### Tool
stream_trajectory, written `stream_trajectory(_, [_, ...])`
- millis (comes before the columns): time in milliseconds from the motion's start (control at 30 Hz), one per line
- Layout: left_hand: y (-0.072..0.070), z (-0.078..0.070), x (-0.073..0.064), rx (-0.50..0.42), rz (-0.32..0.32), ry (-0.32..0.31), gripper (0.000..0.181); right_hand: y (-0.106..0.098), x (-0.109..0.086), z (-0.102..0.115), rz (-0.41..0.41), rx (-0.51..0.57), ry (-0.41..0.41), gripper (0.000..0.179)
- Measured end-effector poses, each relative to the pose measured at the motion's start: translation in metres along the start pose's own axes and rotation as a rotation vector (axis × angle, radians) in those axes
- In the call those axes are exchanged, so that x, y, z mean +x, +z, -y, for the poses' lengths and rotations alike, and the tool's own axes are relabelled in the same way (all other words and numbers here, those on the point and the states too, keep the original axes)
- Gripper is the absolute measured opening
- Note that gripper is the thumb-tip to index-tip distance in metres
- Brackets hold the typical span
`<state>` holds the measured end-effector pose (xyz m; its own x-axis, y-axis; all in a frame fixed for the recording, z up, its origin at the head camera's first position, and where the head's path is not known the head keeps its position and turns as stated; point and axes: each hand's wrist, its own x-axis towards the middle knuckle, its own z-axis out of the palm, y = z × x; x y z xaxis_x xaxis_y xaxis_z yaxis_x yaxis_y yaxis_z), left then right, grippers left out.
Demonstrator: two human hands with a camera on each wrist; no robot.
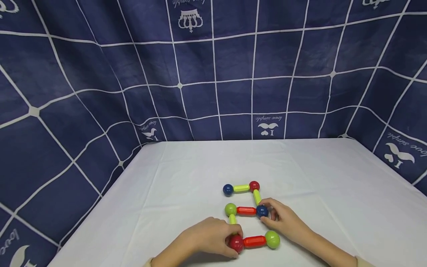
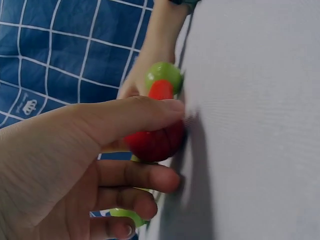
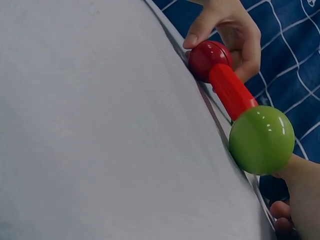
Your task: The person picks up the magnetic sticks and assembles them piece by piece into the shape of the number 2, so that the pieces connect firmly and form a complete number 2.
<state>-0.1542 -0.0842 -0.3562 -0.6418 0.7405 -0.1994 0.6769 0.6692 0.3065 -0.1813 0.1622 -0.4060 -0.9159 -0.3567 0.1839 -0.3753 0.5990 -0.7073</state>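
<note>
A zigzag chain of balls and rods lies on the white table. My left hand (image 1: 213, 235) grips the near red ball (image 1: 237, 243), thumb and fingers around it. From that ball a red rod (image 1: 255, 241) runs right to a green ball (image 1: 272, 239). A yellow-green rod (image 1: 232, 219) leads away to another green ball (image 1: 230, 209), and a second red rod (image 1: 246, 211) joins that one to a blue ball (image 1: 262, 211). My right hand (image 1: 281, 218) pinches this blue ball. In the right wrist view, the near green ball (image 3: 262, 140) hides part of the right hand.
Beyond the right hand, a yellow-green rod (image 1: 257, 197) reaches a far red ball (image 1: 254, 186). Another yellow-green rod (image 1: 241, 188) ends at a far blue ball (image 1: 228, 190). White cloth (image 1: 186, 174) covers the table; a navy checked curtain (image 1: 233, 96) hangs behind and at both sides.
</note>
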Motion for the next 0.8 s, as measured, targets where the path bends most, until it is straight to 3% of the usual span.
stream_trajectory(300, [0.001, 0.009, 0.011, -0.026, -0.078, -0.019, 0.029, -0.005, 0.011, -0.012, -0.044, -0.008, -0.01, 0.033])
stream_trajectory(533, [0.003, 0.025, 0.023, -0.069, -0.144, -0.037, 0.032, -0.005, 0.033, -0.021, -0.06, -0.003, 0.003, 0.033])
stream_trajectory(800, [-0.006, 0.041, 0.036, -0.092, -0.178, -0.099, 0.032, -0.007, 0.06, -0.025, -0.067, -0.022, 0.029, 0.034])
